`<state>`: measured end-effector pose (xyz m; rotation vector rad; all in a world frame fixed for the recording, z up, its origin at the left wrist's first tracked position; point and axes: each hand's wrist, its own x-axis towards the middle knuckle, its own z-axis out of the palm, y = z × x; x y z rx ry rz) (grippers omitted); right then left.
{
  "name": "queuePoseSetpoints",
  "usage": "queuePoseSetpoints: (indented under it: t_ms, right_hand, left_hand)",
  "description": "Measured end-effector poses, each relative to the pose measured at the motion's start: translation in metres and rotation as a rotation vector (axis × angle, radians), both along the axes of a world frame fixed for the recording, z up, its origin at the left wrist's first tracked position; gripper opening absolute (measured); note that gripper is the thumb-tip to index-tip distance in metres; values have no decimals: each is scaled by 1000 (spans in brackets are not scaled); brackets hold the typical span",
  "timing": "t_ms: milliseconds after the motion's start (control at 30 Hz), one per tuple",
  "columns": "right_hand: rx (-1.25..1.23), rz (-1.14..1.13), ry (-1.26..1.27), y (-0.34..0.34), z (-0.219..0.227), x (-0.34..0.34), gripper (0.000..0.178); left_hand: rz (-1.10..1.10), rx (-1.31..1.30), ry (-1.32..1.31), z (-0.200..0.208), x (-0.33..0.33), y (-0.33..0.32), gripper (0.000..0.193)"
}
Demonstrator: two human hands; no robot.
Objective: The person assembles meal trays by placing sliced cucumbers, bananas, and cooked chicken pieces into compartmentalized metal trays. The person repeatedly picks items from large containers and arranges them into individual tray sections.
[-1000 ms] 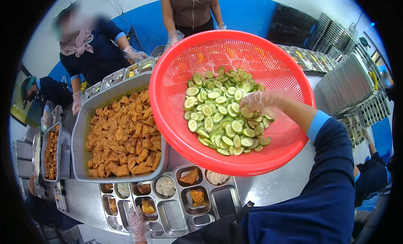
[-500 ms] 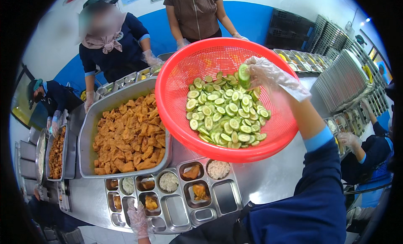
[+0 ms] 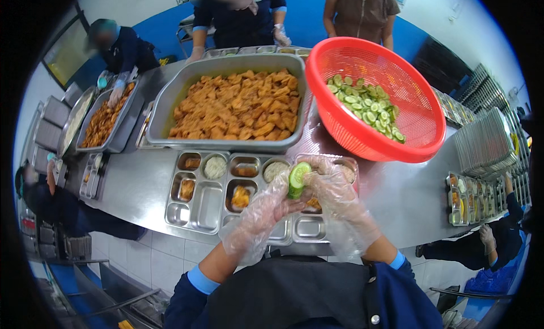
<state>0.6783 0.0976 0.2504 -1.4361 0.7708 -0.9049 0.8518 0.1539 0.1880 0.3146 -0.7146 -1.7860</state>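
Note:
A small stack of cucumber slices (image 3: 297,179) is held up between my hands over the metal compartment trays. My left hand (image 3: 266,207), in a loose transparent plastic glove, closes on the stack from the left and below. From the right, my gloved right hand (image 3: 331,187) has its fingers closed against the same slices. Below them, a compartment tray (image 3: 207,207) holds white rice (image 3: 215,167), a brown fried piece (image 3: 192,163) and a yellowish-orange piece (image 3: 186,189). The trays beside it hold similar food, partly hidden by my hands.
A red perforated basket (image 3: 362,139) of sliced cucumber (image 3: 371,105) sits tilted at the right. Beside it stands a large grey tub (image 3: 226,143) of brown fried pieces. Stacked metal trays (image 3: 484,142) rise at the far right. Several people work around the steel table (image 3: 130,182).
My right hand has come from the basket down to the trays with the cucumber slices. My left hand has risen to meet it. The view has shifted, putting the basket farther right.

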Motion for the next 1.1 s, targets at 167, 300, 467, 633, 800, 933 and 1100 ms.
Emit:
queuePoseSetpoints:
  t_ms: [167, 300, 467, 633, 800, 933, 1100]
  right_hand:
    - [-289, -107, 529, 31, -40, 22, 28]
    - [-286, -131, 644, 47, -47, 26, 29]
    - [-246, -135, 687, 68, -60, 34, 24]
    - [-288, -125, 716, 81, -67, 38, 19]
    - [-258, -63, 749, 91, -69, 38, 17]
    - [-247, -16, 757, 91, -78, 33, 21]
    - [-555, 62, 722, 83, -87, 2, 18]
  left_hand:
    - [-47, 82, 47, -39, 36, 31, 51]
    - [-109, 125, 29, -64, 49, 42, 48]
    - [-137, 140, 12, -82, 57, 59, 46]
    - [-153, 74, -2, -96, 59, 65, 50]
    - [-185, 117, -10, -109, 53, 63, 52]
    - [-193, 79, -18, -114, 50, 65, 52]
    - [-182, 65, -44, -113, 46, 59, 53]
